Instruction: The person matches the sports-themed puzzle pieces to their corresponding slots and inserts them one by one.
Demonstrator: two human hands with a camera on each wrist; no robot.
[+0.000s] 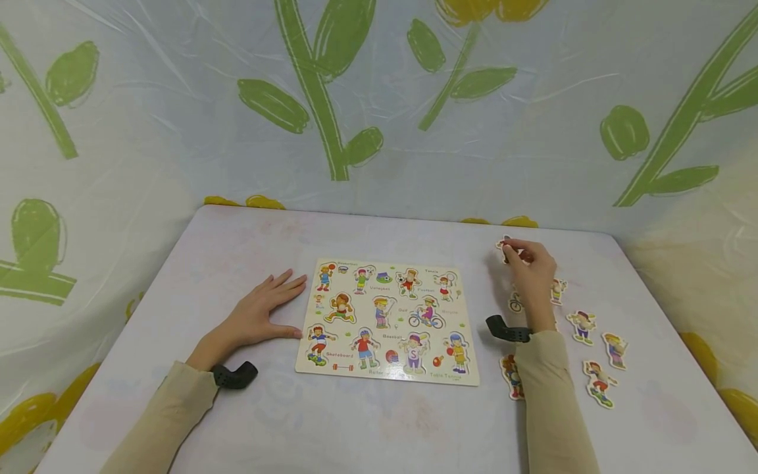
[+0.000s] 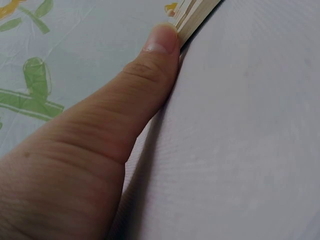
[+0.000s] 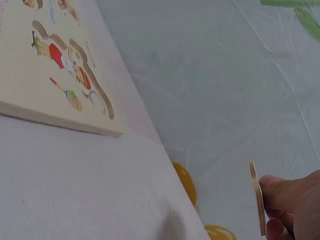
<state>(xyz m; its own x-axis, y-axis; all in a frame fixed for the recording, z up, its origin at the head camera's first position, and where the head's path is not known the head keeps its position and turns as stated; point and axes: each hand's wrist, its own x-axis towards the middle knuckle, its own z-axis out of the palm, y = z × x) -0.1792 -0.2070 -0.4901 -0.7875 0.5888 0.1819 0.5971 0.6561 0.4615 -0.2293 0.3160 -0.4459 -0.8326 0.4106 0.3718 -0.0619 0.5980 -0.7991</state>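
A wooden puzzle board (image 1: 367,329) with sports figures printed in its recesses lies on the table. My left hand (image 1: 260,311) rests flat to its left, fingers spread, and the thumb (image 2: 162,42) touches the board's edge in the left wrist view. Beyond the board's right side, my right hand (image 1: 533,266) pinches a puzzle piece (image 1: 502,247) between thumb and fingers. In the right wrist view that puzzle piece (image 3: 258,202) is seen edge-on, raised over the table, its picture turned away.
Several loose figure pieces lie right of the board: a baseball figure (image 1: 583,327), a golf figure (image 1: 616,349) and a skateboard figure (image 1: 600,384). Another piece (image 1: 512,376) is partly under the right forearm. A flower-printed curtain (image 1: 379,171) stands behind the table.
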